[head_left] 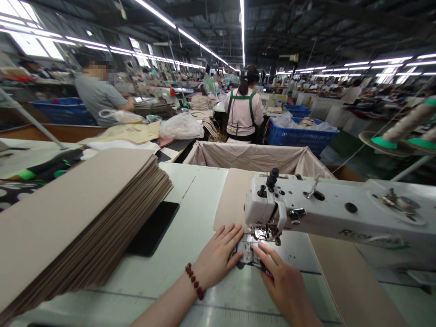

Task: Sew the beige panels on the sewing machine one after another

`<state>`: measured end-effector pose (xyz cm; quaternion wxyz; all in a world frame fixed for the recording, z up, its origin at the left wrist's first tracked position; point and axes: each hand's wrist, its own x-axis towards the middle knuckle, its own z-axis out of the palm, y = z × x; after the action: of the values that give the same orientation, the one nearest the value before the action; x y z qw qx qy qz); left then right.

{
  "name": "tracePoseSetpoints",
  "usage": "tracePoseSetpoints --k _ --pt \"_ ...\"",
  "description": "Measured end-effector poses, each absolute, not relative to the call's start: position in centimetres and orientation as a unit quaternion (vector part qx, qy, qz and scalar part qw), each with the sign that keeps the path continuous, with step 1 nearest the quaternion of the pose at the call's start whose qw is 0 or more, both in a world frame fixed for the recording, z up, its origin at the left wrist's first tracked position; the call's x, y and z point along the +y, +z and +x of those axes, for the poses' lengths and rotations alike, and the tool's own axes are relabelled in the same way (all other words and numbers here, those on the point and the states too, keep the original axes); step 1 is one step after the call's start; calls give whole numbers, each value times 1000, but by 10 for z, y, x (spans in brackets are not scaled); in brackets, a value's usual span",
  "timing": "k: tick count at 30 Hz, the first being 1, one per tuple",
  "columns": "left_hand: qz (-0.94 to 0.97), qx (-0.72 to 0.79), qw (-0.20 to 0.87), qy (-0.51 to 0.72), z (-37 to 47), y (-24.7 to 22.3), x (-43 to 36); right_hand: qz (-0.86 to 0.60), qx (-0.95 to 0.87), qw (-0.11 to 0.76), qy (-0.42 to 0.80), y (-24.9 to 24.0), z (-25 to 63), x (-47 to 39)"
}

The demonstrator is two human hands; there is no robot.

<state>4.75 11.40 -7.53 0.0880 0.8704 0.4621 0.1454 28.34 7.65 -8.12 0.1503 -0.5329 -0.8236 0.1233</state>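
A white sewing machine [327, 213] stands on the pale table [190, 200], its needle head at the centre. My left hand [218, 256] lies flat on the table just left of the presser foot [264, 234], fingers spread toward the metal needle plate [245, 250]. My right hand [279, 277] reaches in from below with the forefinger touching the plate under the foot. A beige panel [233, 197] lies behind the needle, running away from me. Neither hand visibly grips anything.
A thick stack of beige panels [78, 218] fills the left of the table, beside a black mat [153, 229]. A cloth-lined bin [255, 156] sits behind the table. Thread cones [405, 125] stand at right. Two people work at stations further back, near blue crates [299, 136].
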Motion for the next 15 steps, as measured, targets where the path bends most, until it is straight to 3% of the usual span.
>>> tracePoseSetpoints --k 15 --pt "872 462 69 144 49 -75 114 -527 -827 159 119 -88 285 76"
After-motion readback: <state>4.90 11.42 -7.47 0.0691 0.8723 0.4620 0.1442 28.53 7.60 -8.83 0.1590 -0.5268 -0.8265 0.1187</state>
